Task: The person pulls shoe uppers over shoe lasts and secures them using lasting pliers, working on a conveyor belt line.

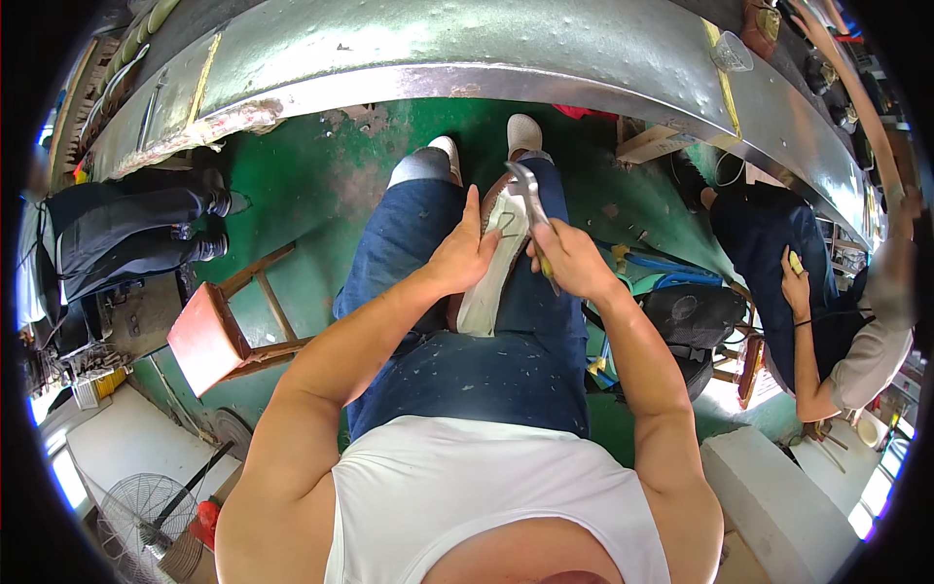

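Observation:
A shoe (481, 301) lies across my lap between my thighs, its pale underside up with a dark handwritten mark on it. Brown upper material shows along its edges. My left hand (461, 255) grips the shoe from the left side, thumb over the pale face and index finger stretched toward the far end. In my right hand (572, 261) is a hammer (528, 187) with a curved metal head and a partly hidden yellowish handle. Its head hangs over the shoe's far right edge; whether it touches cannot be made out.
A long metal-topped workbench (418, 44) spans the far side. To my left stands a wooden stool (209, 336), with a person's dark-trousered legs (136, 234) beyond. Another person (778, 243) sits at right near a black chair (691, 321). A wire fan (146, 511) is lower left.

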### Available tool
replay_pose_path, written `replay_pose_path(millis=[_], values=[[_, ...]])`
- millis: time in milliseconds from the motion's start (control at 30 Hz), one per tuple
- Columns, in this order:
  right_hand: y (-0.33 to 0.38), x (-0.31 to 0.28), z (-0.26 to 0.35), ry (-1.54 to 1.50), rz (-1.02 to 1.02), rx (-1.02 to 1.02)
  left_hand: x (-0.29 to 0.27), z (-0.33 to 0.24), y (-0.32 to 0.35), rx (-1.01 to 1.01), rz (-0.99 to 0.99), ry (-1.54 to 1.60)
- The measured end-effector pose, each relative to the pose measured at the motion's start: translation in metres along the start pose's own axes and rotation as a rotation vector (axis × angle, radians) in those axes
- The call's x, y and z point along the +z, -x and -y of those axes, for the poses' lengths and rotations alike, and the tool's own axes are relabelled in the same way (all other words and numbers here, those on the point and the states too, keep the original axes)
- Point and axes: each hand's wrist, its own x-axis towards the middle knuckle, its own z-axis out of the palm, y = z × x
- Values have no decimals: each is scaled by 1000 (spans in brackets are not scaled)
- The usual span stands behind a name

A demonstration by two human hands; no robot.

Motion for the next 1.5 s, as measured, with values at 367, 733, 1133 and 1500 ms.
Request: replay_pose_path(millis=[367,733,1133,1500], values=[[15,5,-5,495,51,-97,-17,3,-5,-120,211,214],[80,23,-1,656,198,-241,-33,-3,-22,-405,531,482],[85,56,-31,424,-45,-162,-24,24,-19,-314,492,636],[125,48,-34,790,45,-155,23,14,40,-113,230,809]])
